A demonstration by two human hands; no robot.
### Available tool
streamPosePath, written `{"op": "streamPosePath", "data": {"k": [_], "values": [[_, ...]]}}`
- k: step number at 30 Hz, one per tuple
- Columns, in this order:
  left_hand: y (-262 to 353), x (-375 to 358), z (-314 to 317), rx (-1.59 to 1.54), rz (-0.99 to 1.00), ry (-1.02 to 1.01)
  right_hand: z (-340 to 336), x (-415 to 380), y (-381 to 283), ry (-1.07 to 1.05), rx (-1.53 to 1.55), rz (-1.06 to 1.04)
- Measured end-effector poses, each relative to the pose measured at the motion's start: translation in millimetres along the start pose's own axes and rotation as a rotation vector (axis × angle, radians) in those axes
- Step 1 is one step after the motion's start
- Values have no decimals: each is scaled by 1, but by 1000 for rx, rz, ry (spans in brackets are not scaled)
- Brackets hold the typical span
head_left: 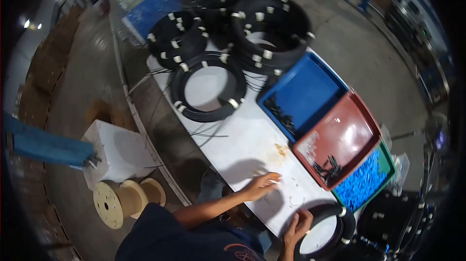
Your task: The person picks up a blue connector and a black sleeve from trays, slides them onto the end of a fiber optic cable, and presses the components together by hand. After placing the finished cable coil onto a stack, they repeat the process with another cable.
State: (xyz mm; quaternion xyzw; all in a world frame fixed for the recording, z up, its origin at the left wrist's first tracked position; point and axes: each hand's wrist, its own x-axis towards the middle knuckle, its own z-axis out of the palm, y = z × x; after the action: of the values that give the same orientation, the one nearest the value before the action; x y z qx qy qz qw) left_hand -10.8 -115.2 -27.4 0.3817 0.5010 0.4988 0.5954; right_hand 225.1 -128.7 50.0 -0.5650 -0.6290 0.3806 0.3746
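My left hand is over the white table, its fingers curled together around a small orange thing at the fingertips that I cannot make out. Near the table's front edge, my right hand is beside the left rim of a taped black coil, fingers bent; whether it grips anything is unclear. Another taped black coil lies flat farther up the table. Between that coil and my left hand, small yellowish marks show on the tabletop.
Stacked black coils stand at the far end. Along the right side are a blue tray, a red tray with small dark parts, and a green tray of blue pieces. A wooden spool and white block are on the left.
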Motion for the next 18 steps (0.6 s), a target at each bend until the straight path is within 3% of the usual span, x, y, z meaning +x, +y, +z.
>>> {"op": "streamPosePath", "data": {"k": [2,4,6,8,10,12,14,15,18], "values": [[-6,-36,-60,-1,54,305,55,39,-27,-254,-36,-132],[17,-71,-116,-30,-37,528,115,66,-27,-374,87,-149],[29,-93,-158,-149,142,785,174,96,-38,-473,255,-19],[37,-96,-199,-135,383,1034,229,133,-53,-471,322,-38],[48,-82,-226,-257,472,1244,282,177,-54,-436,241,-123],[55,-62,-255,-319,456,1300,324,220,-66,-425,175,-209],[63,-30,-282,-320,647,1372,358,259,-77,-492,231,-251],[61,-18,-296,-298,649,1312,374,275,-80,-522,239,-270],[81,15,-325,-31,471,1387,401,299,-107,-560,223,-332]]}}
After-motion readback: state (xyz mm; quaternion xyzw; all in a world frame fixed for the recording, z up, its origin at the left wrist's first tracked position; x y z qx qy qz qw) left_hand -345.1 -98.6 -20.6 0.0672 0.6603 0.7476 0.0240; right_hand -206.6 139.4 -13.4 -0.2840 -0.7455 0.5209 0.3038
